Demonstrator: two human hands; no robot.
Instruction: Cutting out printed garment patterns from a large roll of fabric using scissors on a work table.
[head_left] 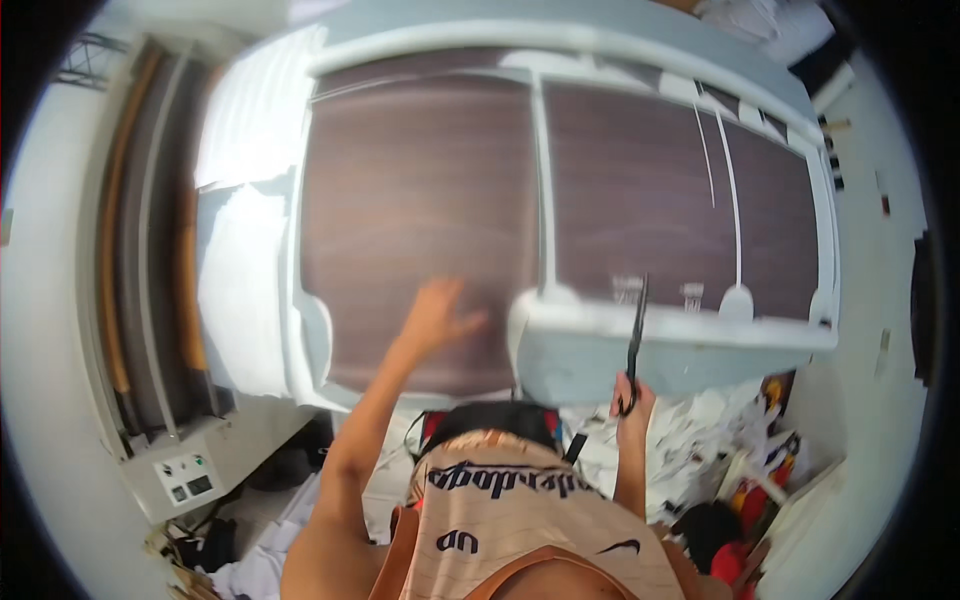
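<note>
My left hand, slightly blurred, is over the lower part of a large brown panel with white borders. Its fingers and thumb are spread, and nothing is in them. Whether the palm touches the surface I cannot tell. In my right hand is a pair of black-handled scissors, gripped at the handles. Their blades point away from me, over the front edge of a second brown panel, which lies to the right of the first.
The panels lie on a pale grey table. White sheets are at its left end. Further left stands a long machine with rollers and a control panel. White scraps are heaped on the floor at the right.
</note>
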